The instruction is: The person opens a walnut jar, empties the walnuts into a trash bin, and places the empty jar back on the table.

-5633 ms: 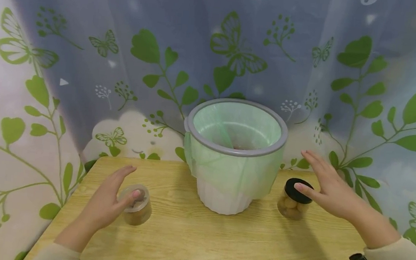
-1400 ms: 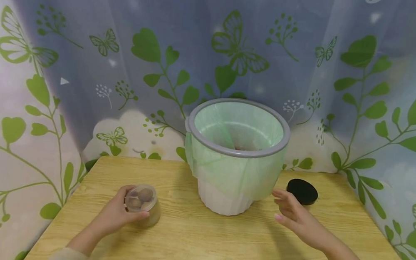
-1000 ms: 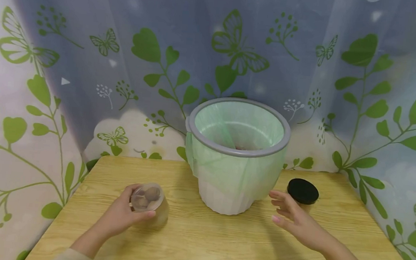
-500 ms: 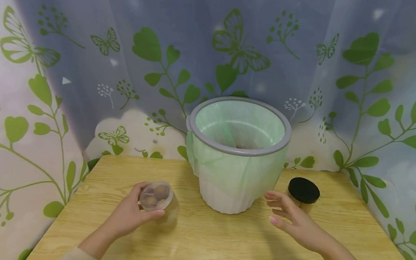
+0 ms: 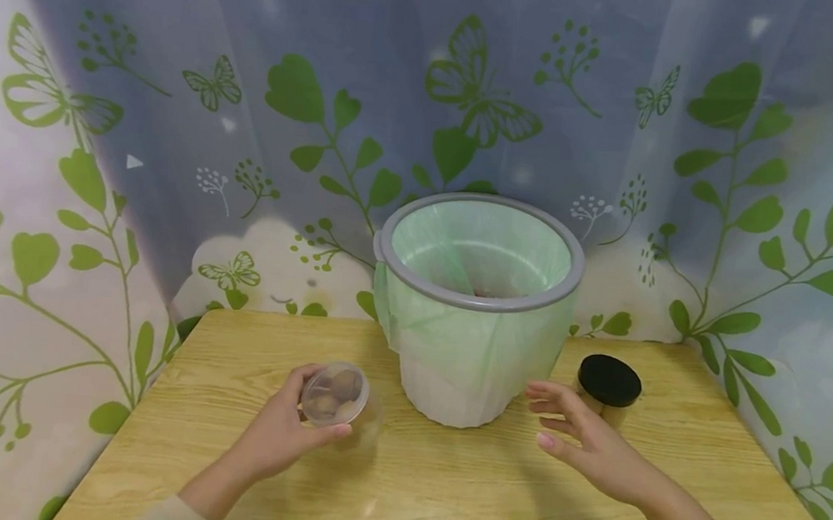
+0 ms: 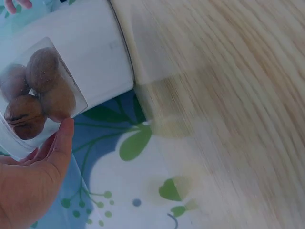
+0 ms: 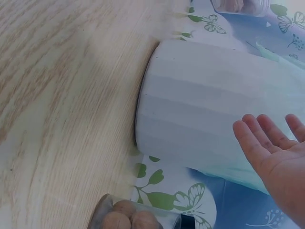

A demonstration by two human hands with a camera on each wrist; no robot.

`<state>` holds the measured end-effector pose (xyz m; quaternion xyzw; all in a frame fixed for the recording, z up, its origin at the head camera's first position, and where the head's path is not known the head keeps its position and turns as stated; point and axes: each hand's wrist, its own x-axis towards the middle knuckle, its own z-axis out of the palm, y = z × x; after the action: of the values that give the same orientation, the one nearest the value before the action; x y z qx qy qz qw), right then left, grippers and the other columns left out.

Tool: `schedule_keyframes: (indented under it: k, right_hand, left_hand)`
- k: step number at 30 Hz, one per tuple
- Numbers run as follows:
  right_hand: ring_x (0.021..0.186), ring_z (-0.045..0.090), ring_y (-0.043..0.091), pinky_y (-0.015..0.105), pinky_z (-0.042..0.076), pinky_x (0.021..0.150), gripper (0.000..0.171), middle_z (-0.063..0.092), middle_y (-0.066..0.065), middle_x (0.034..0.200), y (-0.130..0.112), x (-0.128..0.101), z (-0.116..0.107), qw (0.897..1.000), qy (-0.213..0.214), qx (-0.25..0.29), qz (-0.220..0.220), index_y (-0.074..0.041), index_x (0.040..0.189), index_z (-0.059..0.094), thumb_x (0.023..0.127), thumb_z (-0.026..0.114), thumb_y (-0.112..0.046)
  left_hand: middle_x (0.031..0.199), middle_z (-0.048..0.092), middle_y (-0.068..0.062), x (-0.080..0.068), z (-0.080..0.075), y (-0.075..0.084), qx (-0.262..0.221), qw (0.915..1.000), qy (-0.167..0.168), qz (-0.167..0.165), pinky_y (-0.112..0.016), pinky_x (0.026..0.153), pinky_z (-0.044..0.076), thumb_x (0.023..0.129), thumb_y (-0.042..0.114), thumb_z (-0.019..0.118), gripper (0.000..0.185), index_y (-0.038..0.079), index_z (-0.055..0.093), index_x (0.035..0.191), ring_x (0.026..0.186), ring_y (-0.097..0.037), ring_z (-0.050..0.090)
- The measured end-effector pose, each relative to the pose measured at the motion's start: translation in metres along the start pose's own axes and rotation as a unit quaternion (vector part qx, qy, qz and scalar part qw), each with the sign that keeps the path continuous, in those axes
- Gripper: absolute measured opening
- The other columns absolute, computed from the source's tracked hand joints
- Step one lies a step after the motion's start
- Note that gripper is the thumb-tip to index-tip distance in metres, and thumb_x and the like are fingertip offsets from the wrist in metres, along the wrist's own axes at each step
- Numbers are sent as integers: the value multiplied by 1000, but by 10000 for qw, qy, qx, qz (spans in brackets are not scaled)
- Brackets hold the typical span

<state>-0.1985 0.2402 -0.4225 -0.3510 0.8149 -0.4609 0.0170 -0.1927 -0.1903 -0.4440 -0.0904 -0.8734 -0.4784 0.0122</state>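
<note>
My left hand [image 5: 314, 414] grips a clear lidded jar [image 5: 334, 393] of walnuts, held tilted just above the table, left of the bin. In the left wrist view the jar [image 6: 37, 95] shows several walnuts, with my thumb [image 6: 62, 143] along its side. My right hand [image 5: 550, 417] hovers open with spread fingers in front of the bin's right side and holds nothing. A second jar with a black lid [image 5: 609, 381] stands on the table just beyond it. In the right wrist view my open palm [image 7: 272, 155] faces the bin wall [image 7: 205, 109].
A white bin [image 5: 449, 393] with a grey rim and green bag liner stands at the back middle of the wooden table [image 5: 454, 498]. Leaf-and-butterfly curtains close in behind and at both sides. The black-lidded jar [image 7: 128, 217] shows at the right wrist view's bottom edge.
My left hand has lifted the walnut jar and carried it rightward toward the bin. My right hand left the black-lidded jar and drifted left, staying open.
</note>
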Motion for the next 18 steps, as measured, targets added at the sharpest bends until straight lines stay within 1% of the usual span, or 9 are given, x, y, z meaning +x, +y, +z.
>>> schedule_keyframes:
  k: [3, 6, 8, 10, 18]
  right_hand:
    - [128, 50, 23, 38, 47, 103, 52, 43, 22, 146, -2, 1, 0, 10000, 10, -10, -62, 1, 150, 33, 102, 54, -2]
    - [127, 51, 20, 39, 47, 103, 52, 44, 20, 146, -5, 2, 0, 10000, 16, 15, -88, 0, 150, 34, 102, 54, -3]
    - [127, 50, 15, 40, 47, 103, 52, 45, 18, 145, -6, 2, 0, 9999, 20, 39, -104, -1, 150, 34, 102, 53, -3]
    - [127, 50, 13, 39, 47, 103, 52, 46, 17, 145, -8, 3, 1, 9999, 12, 77, -134, -2, 150, 34, 102, 53, -3]
    - [127, 51, 15, 36, 47, 103, 51, 47, 18, 145, -11, 6, 3, 9996, 17, 165, -240, -3, 150, 36, 102, 53, -1]
  left_hand:
    - [138, 54, -10, 0, 5, 5, -31, 10000, -20, 14, -57, 100, 45, 75, 45, 88, 96, 11, 36, 149, 126, -31, 53]
    - [138, 53, -7, 0, 9, 9, -97, 9999, -68, 76, -59, 101, 43, 75, 45, 88, 96, 12, 36, 149, 127, -30, 52]
    - [138, 53, -7, 0, 11, 11, -147, 9997, -86, 171, -61, 101, 42, 76, 44, 88, 95, 11, 36, 149, 127, -31, 52]
    - [138, 53, -6, 0, 14, 13, -209, 9995, -106, 228, -61, 102, 42, 75, 43, 88, 95, 12, 36, 149, 127, -30, 52]
    - [135, 55, -6, 1, 22, 21, -224, 9990, -71, 391, -61, 100, 44, 76, 42, 88, 95, 10, 36, 149, 124, -29, 53]
